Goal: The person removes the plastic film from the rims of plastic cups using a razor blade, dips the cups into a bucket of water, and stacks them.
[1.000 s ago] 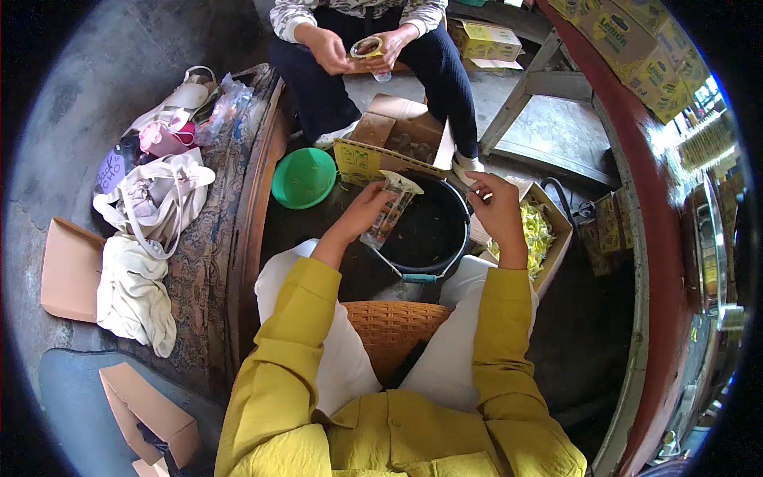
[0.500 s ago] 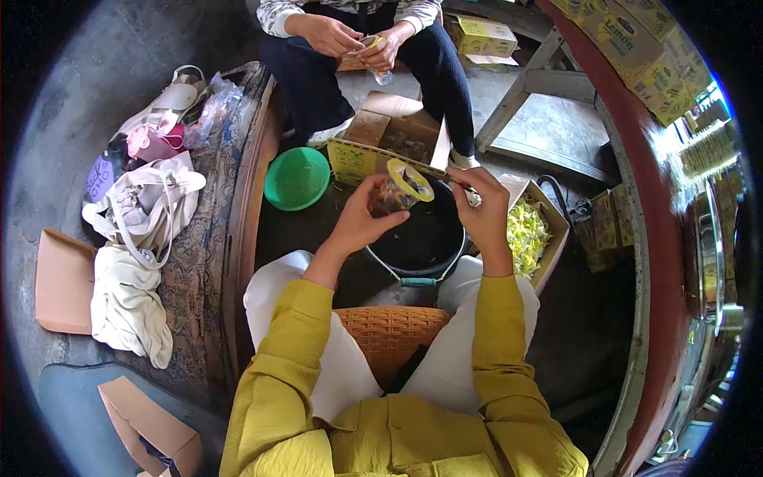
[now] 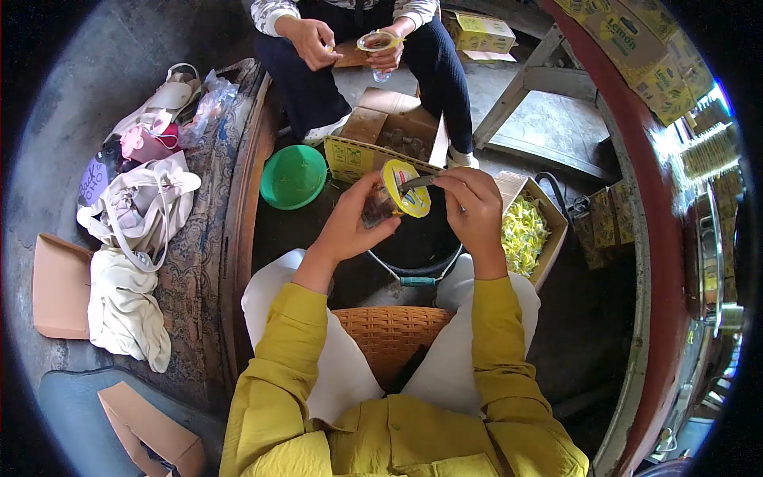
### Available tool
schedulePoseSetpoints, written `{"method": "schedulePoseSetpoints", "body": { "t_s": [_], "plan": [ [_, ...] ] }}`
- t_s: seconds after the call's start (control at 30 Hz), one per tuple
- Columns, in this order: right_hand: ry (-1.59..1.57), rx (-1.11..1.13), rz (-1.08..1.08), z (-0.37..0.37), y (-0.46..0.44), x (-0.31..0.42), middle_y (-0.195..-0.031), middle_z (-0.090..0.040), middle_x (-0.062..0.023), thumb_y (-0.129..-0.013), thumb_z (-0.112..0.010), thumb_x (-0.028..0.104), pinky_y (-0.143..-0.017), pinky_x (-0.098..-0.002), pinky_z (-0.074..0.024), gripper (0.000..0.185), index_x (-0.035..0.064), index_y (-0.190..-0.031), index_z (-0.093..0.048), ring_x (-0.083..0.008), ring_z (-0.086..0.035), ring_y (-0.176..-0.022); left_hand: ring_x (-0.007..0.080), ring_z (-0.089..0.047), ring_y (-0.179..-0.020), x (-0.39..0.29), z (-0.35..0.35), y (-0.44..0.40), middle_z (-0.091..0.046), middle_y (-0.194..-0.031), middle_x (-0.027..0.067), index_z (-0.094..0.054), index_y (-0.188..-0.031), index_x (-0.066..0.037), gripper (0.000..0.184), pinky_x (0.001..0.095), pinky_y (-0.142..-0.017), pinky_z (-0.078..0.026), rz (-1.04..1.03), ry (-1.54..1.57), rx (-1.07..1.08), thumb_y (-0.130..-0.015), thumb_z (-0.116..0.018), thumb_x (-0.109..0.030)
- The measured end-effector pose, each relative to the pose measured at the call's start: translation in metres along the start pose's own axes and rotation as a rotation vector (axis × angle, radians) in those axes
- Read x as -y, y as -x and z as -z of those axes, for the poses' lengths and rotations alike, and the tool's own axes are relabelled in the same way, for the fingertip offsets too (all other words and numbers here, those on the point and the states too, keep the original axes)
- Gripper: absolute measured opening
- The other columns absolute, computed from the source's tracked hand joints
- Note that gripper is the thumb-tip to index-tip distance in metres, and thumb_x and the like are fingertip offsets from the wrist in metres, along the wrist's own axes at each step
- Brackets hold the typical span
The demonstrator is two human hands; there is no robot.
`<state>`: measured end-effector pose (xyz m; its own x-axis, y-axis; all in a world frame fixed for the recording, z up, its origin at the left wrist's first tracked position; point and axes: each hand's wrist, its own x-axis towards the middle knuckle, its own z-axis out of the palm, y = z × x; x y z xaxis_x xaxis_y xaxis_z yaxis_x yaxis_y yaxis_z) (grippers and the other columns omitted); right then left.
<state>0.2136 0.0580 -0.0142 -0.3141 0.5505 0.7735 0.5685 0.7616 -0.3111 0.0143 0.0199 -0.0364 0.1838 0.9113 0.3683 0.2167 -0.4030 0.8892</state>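
My left hand [image 3: 347, 220] is wrapped round a clear plastic cup [image 3: 377, 210] with dark contents. Its yellow printed film lid [image 3: 411, 199] is tilted toward the right. Between the fingers of my right hand [image 3: 477, 208] is a small grey knife [image 3: 419, 182], its tip against the lid. Beneath both hands stands a black bucket [image 3: 413, 248] with a green grip on its handle.
Opposite sits a person holding another cup [image 3: 380, 41]. A cardboard box [image 3: 350, 159] with clear cups stands ahead, beside a green basin [image 3: 293, 177]. To the right, a box [image 3: 559, 238] holds yellow-green wrappers. Bags [image 3: 143, 199] lie on the left bench.
My right hand has brought the knife leftward onto the lid, and the cup has tilted so its lid shows more. The other person's hands have moved apart, one keeping the cup.
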Motion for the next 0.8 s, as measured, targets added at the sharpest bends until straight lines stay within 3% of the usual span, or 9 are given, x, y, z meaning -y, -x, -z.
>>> {"method": "schedulePoseSetpoints", "body": {
  "t_s": [0.17, 0.47, 0.8],
  "plan": [
    [0.023, -0.024, 0.010, -0.005, 0.002, 0.002, -0.080, -0.061, -0.0062, -0.061, -0.059, -0.005, -0.071, -0.0366, -0.0458, 0.020, 0.0047, -0.079, -0.063, -0.0252, -0.058, -0.077, 0.0217, -0.055, -0.096, -0.001, -0.002, -0.001, -0.055, -0.104, 0.0144, -0.040, -0.118, -0.001, 0.066, 0.0309, -0.084, -0.043, 0.043, -0.084, -0.003, -0.063, -0.074, -0.012],
    [-0.011, -0.018, 0.055, -0.008, 0.001, 0.004, -0.075, -0.059, -0.0061, -0.062, -0.062, -0.004, -0.068, -0.0351, -0.0455, 0.017, 0.0037, -0.077, -0.063, -0.0239, -0.058, -0.074, 0.0236, -0.055, -0.092, 0.004, 0.002, -0.003, -0.053, -0.100, 0.0138, -0.042, -0.110, -0.001, 0.060, 0.0317, -0.082, -0.043, 0.011, -0.147, -0.042, -0.062, -0.075, -0.012],
    [-0.082, -0.027, -0.011, -0.013, 0.003, 0.009, -0.075, -0.061, -0.0112, -0.069, -0.060, -0.006, -0.062, -0.0341, -0.0483, 0.037, 0.0019, -0.105, -0.057, -0.0258, -0.059, -0.068, 0.0264, -0.054, -0.089, -0.002, 0.010, -0.006, -0.051, -0.095, 0.0128, -0.048, -0.106, -0.001, 0.054, 0.0316, -0.079, -0.044, -0.082, -0.238, -0.062, -0.060, -0.075, -0.012]
  ]
}}
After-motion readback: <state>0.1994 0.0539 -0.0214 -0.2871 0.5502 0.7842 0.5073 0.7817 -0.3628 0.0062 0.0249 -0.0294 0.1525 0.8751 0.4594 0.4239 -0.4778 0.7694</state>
